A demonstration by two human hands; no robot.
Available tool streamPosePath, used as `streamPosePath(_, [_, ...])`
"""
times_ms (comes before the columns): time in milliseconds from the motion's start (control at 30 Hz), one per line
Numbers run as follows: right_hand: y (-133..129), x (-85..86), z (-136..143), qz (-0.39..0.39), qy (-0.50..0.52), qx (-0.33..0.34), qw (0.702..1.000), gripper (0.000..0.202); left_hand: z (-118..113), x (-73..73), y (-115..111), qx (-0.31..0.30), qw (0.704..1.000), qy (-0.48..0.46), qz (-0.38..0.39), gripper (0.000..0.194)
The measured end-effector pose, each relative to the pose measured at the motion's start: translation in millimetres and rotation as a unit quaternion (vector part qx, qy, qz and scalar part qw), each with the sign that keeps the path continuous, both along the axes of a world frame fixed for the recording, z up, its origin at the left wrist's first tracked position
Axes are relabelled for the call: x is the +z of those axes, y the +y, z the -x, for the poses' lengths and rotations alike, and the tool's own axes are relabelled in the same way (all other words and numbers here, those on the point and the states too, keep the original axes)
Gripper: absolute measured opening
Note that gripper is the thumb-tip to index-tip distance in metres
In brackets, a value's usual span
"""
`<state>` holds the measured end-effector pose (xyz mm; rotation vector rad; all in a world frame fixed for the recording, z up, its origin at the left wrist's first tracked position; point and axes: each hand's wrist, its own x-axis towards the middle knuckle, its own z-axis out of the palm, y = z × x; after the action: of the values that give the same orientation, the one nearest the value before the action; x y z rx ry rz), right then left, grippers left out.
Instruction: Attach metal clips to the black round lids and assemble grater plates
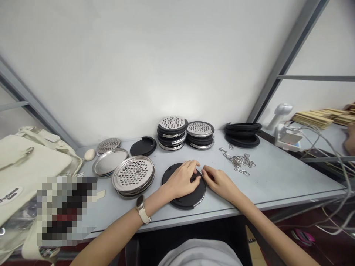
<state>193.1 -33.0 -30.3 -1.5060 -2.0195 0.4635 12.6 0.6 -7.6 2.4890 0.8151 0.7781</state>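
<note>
A black round holder with a metal rim showing at its edge (191, 197) lies flat on the table in front of me. My left hand (183, 179) rests across it, fingers bent at its far right edge, steadying it. At that same edge my right hand (220, 183) pinches a small silvery piece, which looks like a metal snap hook and is mostly hidden by fingertips. Loose metal snap hooks (240, 160) lie in a heap beyond my right hand. Left of the holder sits a stack of round metal grater plates (133, 173).
Two stacks of black-rimmed graters (172, 125) (200, 129) stand by the wall. Black holders (242, 129) are piled to their right, and one black disc (143, 146) lies left. A cream bag (30, 162) occupies the left end; a white device with cables (290, 136) sits right.
</note>
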Motion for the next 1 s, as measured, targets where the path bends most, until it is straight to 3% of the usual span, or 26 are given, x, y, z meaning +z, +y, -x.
streamPosePath(133, [-0.1, 1.9, -0.5, 0.012, 0.000, 0.011, 1.000, 0.024, -1.5, 3.7, -3.2, -0.028, 1.000, 0.003, -0.001, 0.027])
streamPosePath(600, [1.6, 0.4, -1.4, 0.012, -0.035, 0.020, 0.999, 0.030, -2.0, 5.4, -4.0, -0.020, 0.998, 0.028, -0.051, 0.029])
streamPosePath(1000, [-1.2, 4.8, -0.5, 0.012, -0.037, 0.022, 0.999, 0.032, -1.3, 5.6, -1.9, -0.033, 0.998, 0.043, -0.040, 0.028])
